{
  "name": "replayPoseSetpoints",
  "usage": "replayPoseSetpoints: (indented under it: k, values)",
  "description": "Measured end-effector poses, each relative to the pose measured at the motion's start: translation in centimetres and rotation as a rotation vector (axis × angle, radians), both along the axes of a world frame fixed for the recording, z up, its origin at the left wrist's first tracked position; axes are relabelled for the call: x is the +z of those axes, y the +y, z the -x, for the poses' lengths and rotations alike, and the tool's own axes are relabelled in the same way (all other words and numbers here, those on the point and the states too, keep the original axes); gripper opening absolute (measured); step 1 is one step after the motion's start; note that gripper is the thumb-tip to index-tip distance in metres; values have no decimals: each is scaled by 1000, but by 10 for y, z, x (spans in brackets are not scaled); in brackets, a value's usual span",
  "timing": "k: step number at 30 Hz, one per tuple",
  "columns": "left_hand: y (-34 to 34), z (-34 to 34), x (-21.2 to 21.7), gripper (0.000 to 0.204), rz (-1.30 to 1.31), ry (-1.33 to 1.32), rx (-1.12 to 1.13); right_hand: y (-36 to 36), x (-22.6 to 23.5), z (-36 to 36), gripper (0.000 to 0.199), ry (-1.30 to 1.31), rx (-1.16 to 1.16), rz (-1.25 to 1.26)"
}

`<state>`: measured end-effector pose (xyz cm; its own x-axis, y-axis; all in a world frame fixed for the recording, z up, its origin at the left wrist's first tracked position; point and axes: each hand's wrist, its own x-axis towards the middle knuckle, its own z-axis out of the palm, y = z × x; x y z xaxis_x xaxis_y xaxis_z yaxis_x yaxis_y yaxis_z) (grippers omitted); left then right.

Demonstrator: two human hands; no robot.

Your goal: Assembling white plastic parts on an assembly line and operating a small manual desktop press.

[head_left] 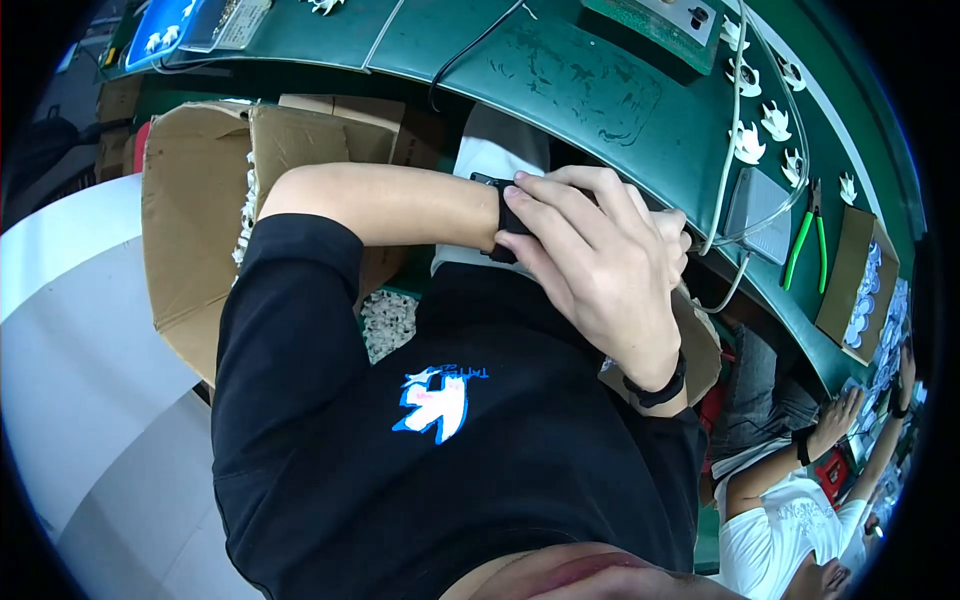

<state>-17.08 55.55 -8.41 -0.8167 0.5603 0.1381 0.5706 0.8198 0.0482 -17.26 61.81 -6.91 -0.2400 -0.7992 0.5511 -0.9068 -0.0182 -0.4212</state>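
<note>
My left forearm runs across my body, with a black wristband (508, 222) around its wrist. Over that wrist lies my right hand (600, 255), its thumb and fingertips pinching the band's edge. My left hand (676, 232) is mostly covered by the right one; only a small part, beyond the right knuckles, shows, so I cannot tell how its fingers are held. Another black band (658, 388) circles my right wrist. Both hands are just off the near edge of the green table (570, 90), above my lap.
Cardboard boxes (195, 200) with white parts stand at left below the table. On the table are white pronged parts (747, 143), green-handled pliers (805, 245), a grey box (757, 215) with tubing, and a carton (850, 290) of purple-white pieces. A co-worker (790, 520) works at right.
</note>
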Motion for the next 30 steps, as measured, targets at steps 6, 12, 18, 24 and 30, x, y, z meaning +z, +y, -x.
replayPoseSetpoints:
  k: [6, 12, 18, 24, 30]
  values:
    - [11, -5, -9, 13, -82, 3, -5, 4, 34, 21, 16, -283, 215, -15]
    - [26, -9, -20, 12, -182, -23, -29, 6, 46, 31, 16, -651, 107, -163]
    - [43, -14, -30, 12, -276, -57, -57, 5, 37, 35, 22, -1131, 105, -189]
    - [51, -21, -37, 12, -344, -87, -63, 2, 22, 35, 24, -1339, 151, -125]
    - [57, -27, -42, 12, -413, -109, -63, 0, 24, 33, 33, -1330, 124, -200]
